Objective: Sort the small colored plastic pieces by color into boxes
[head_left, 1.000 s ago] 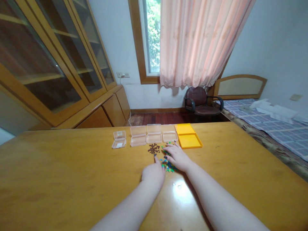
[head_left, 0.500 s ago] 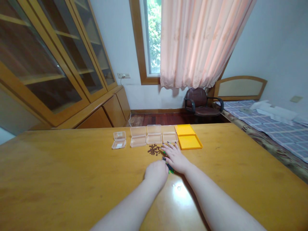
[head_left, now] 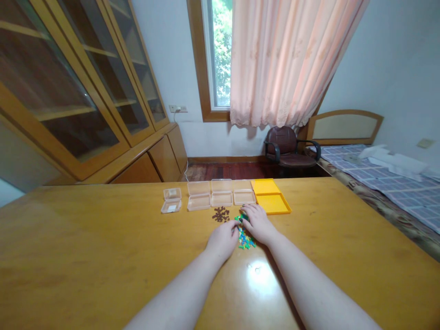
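A pile of small green, blue and yellow pieces (head_left: 246, 240) lies on the table between my two hands. My left hand (head_left: 222, 239) is at the pile's left edge with its fingers curled in and the tips close together; whatever they hold, if anything, is too small to name. Over the upper right of the pile rests my right hand (head_left: 259, 223), palm down, its fingers stretched out and covering some pieces. Just beyond my left hand lies a separate heap of small brown pieces (head_left: 221, 214), touched by neither hand.
Behind the heaps, clear plastic boxes (head_left: 198, 202) stand in a row with their lids raised, the smallest box (head_left: 171, 206) at the left. An open yellow case (head_left: 274, 203) ends the row on the right. All sit near the far edge of the wooden table (head_left: 103, 247).
My left hand has moved slightly away from me, and my right hand has drawn its fingers in a little to the right. More of the colourful pile now shows between them.
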Demonstrator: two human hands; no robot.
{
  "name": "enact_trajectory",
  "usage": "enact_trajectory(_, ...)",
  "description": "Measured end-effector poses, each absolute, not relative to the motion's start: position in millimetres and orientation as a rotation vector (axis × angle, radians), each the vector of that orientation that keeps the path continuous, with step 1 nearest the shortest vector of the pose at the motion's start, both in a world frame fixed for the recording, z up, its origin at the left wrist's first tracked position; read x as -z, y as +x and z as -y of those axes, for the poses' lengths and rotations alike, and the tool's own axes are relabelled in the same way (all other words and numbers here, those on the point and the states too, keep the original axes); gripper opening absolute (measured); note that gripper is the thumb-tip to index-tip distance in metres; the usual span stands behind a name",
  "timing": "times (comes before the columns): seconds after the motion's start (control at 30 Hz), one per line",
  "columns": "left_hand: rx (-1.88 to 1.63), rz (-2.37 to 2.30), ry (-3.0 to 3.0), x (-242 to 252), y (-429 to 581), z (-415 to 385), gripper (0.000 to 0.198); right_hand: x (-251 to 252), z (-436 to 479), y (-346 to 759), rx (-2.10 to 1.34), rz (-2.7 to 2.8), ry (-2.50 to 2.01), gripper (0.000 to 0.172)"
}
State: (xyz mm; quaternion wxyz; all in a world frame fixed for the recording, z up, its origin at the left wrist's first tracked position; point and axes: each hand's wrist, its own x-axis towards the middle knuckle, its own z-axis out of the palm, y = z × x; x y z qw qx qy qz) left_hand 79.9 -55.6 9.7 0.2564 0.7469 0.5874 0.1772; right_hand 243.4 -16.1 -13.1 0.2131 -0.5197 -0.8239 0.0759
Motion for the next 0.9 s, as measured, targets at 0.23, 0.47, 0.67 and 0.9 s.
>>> enact_trajectory(0.23, -0.571, -1.558, 2.001, -4.0, 80.4, 54.5, 0.03, 9.5, 18.8, 243.2, -0.235, 2.264, -1.424, 0.029)
enact_trajectory(0.47, -0.762, -1.536, 1.851, 5.9, 77.1, 47.6, 0.027, 9.1, 21.4, 239.2, -0.31, 2.327, -1.319, 0.029)
enact_trajectory(0.67, -1.136, -1.445, 1.573, 13.9, 67.2, 34.4, 0.03, 6.0, 24.6, 237.5, -0.479, 2.336, -1.364, 0.042)
enact_trajectory(0.9, -1.142, -1.385, 1.496, 16.9, 64.6, 29.6, 0.029, 10.3, 22.3, 238.4, -0.524, 2.194, -1.294, 0.034)
